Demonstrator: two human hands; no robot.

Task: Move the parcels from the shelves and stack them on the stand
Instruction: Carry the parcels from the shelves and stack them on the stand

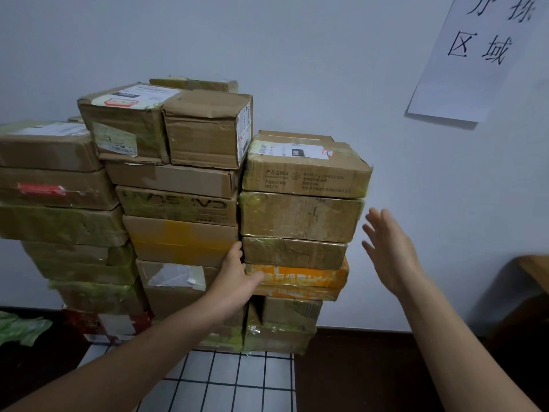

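Several taped brown cardboard parcels stand in three stacks against the white wall on a stand with a white grid-patterned top (225, 379). The right stack is topped by a labelled box (306, 168), with an orange parcel (300, 281) lower down. My left hand (237, 278) reaches into the gap between the middle and right stacks, fingers straight, its thumb lying on the orange parcel's front. My right hand (389, 248) is raised beside the right stack with fingers spread, apart from the boxes and holding nothing.
A paper sign with black characters (472, 55) hangs on the wall at the upper right. A brown wooden piece of furniture (531, 272) stands at the right edge. Green wrapping (20, 328) lies on the dark floor at the left.
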